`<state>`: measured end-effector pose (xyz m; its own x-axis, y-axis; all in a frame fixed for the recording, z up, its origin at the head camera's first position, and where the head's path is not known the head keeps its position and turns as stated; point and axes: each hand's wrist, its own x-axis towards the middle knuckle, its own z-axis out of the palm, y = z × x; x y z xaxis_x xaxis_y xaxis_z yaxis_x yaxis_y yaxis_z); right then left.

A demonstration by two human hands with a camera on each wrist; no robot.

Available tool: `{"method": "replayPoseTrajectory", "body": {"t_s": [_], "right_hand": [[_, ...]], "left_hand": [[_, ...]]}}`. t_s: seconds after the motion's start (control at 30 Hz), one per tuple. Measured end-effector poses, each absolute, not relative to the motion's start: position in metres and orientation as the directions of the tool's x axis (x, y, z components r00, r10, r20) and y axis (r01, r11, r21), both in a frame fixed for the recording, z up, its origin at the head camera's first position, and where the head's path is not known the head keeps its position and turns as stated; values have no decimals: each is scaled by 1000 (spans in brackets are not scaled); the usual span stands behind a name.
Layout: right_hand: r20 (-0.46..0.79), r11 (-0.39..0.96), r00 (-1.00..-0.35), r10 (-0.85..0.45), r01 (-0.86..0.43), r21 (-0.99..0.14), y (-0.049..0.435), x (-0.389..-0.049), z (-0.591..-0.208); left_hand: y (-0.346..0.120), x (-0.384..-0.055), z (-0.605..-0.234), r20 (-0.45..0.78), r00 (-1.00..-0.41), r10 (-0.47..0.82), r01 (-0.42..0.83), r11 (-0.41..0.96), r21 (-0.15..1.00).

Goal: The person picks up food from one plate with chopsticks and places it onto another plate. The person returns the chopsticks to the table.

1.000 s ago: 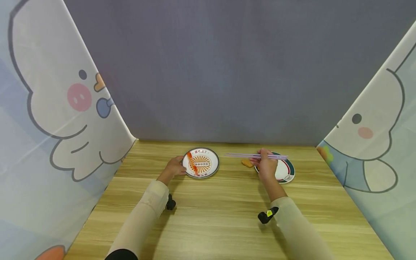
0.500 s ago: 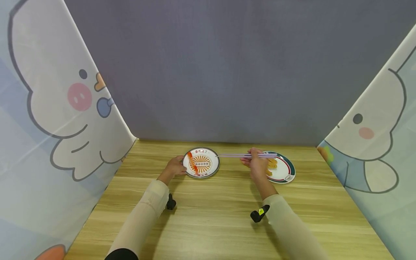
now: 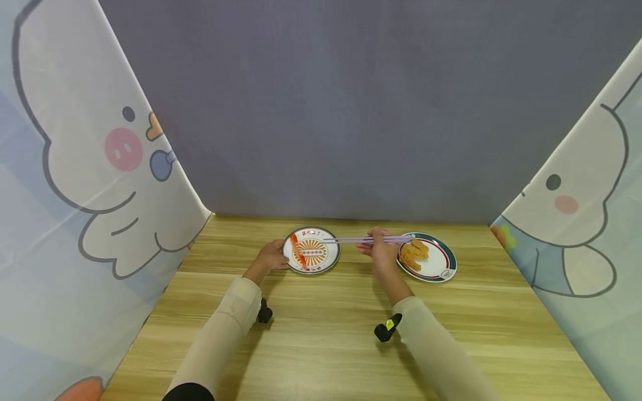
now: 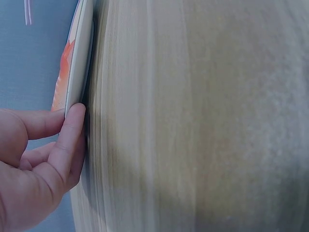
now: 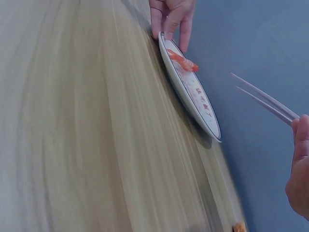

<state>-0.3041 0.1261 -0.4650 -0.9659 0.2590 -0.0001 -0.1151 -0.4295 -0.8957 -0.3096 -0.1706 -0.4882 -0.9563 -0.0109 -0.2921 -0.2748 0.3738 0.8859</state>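
My left hand (image 3: pixel 271 257) pinches the near-left rim of a round white plate (image 3: pixel 328 259) with a sunburst print; in the left wrist view, the thumb lies above the rim and fingers below. A red-orange shrimp (image 3: pixel 298 252) lies on that plate's left side. My right hand (image 3: pixel 383 255) holds a pair of lilac chopsticks (image 3: pixel 346 240) level above the table. Their tips (image 5: pixel 234 81) are slightly apart with nothing between them, and overlap the plate's right edge in the head view.
Right of my right hand, a green-and-red-rimmed plate (image 3: pixel 440 264) bears golden breaded fried food (image 3: pixel 414 254). A small orange-brown piece (image 5: pixel 240 227) shows at the right wrist view's bottom edge. Behind the wooden table (image 3: pixel 321 345) rises a grey wall (image 3: pixel 321 111), with printed panels at both sides.
My right hand has moved left with the chopsticks, uncovering the fried food on the right plate. An orange-brown piece beside that plate is now hidden in the head view. The left hand stays put.
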Motion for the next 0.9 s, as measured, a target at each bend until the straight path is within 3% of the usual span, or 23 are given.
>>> {"method": "replayPoseTrajectory", "body": {"t_s": [0.9], "right_hand": [[1,-367,-978,208,-79,-927,78,-303,-480]], "left_hand": [[-173,-312,-491,-291,-957,-11,-277,349,895]]}}
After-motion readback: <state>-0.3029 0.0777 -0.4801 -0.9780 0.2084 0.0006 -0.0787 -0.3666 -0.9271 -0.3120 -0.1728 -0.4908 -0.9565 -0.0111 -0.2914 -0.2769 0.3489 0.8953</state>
